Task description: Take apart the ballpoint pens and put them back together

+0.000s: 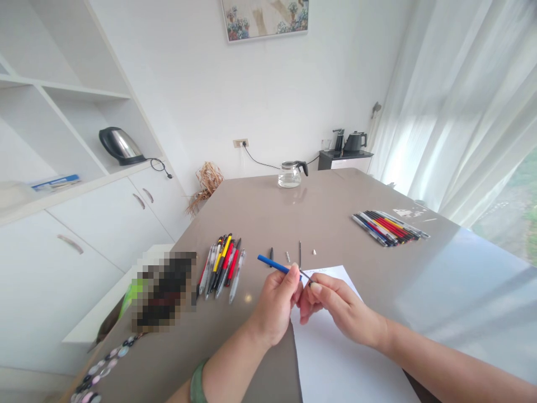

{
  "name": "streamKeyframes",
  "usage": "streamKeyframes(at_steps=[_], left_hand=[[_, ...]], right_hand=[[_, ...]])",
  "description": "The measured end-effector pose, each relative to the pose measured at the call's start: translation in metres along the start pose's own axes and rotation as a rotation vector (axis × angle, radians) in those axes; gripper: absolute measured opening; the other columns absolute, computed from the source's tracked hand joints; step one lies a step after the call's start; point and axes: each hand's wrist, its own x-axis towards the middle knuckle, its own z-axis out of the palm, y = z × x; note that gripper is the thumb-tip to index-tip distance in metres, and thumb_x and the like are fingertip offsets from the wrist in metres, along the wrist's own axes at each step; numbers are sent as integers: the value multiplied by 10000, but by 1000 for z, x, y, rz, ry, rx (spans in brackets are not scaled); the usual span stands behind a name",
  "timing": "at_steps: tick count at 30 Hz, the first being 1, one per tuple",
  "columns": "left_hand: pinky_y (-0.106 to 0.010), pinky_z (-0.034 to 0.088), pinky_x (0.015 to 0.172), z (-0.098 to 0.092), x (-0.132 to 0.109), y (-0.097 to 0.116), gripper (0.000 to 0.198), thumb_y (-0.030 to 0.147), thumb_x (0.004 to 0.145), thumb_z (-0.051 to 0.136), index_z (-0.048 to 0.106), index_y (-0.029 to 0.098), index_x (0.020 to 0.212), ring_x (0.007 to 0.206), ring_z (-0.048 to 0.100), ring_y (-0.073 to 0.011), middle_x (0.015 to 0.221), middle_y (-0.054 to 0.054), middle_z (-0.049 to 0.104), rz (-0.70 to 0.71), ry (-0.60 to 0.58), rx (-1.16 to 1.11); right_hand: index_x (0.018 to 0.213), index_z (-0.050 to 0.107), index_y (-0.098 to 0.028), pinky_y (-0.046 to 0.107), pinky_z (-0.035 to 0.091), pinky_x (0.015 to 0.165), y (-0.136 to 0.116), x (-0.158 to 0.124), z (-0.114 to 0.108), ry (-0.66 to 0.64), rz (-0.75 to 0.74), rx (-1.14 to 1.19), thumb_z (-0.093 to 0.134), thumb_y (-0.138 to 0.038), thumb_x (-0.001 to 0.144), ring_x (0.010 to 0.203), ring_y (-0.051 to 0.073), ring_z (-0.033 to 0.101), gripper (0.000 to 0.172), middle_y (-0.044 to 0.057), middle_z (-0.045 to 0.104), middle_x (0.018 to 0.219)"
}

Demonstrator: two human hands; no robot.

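Note:
My left hand [274, 305] is closed around a blue pen barrel [272, 263], which sticks out up and to the left. My right hand [333, 305] pinches a thin dark refill [306, 276] at the barrel's open end. Both hands hover over the near part of a grey-brown table [319, 212], just above a white sheet of paper [335, 358]. Small loose pen parts [299, 253] lie on the table just beyond my hands.
A bunch of several pens [222, 266] lies to the left of my hands, another row of pens [390, 226] at the right. A glass jug [291, 174] stands at the far edge. A beaded string [100, 369] lies near left. White cabinets with a kettle [121, 145] line the left wall.

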Motion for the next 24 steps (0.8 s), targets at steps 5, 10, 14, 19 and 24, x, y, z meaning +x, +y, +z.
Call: streamKeyframes(at_steps=[5, 10, 14, 19, 24], left_hand=[[-222, 320, 519, -5, 3, 0, 390, 443, 788, 445, 412, 162, 519, 473, 388, -80, 486, 36, 395, 12, 99, 67], [-221, 312, 515, -5, 2, -6, 395, 475, 766, 457, 432, 159, 531, 466, 381, -83, 498, 27, 416, -55, 111, 180], [-221, 307, 509, -5, 0, -10, 409, 482, 771, 438, 432, 157, 523, 459, 381, -83, 496, 27, 409, -95, 85, 261], [-218, 309, 493, -5, -2, -11, 400, 485, 761, 449, 445, 156, 534, 454, 379, -83, 493, 30, 407, -123, 52, 328], [-208, 302, 468, -5, -2, -11, 385, 508, 730, 478, 458, 157, 572, 462, 383, -89, 498, 28, 420, -164, 63, 341]], right_hand=[[731, 568, -148, 271, 436, 608, 4, 12, -39, 476, 10, -351, 354, -400, 825, 596, 135, 532, 343, 18, 525, 607], [969, 594, -147, 276, 411, 561, 22, 26, -93, 684, 142, -688, 415, -375, 770, 568, 153, 539, 352, 23, 553, 621], [919, 613, -145, 268, 394, 558, 35, 34, -106, 716, 244, -806, 466, -359, 725, 593, 162, 554, 324, 45, 614, 659], [752, 646, -208, 258, 339, 542, 39, 41, -96, 670, 296, -1137, 455, -400, 745, 664, 181, 550, 271, 50, 633, 692], [728, 649, -223, 252, 301, 513, 42, 42, -90, 554, 351, -1333, 429, -440, 771, 676, 186, 556, 312, 60, 640, 733]])
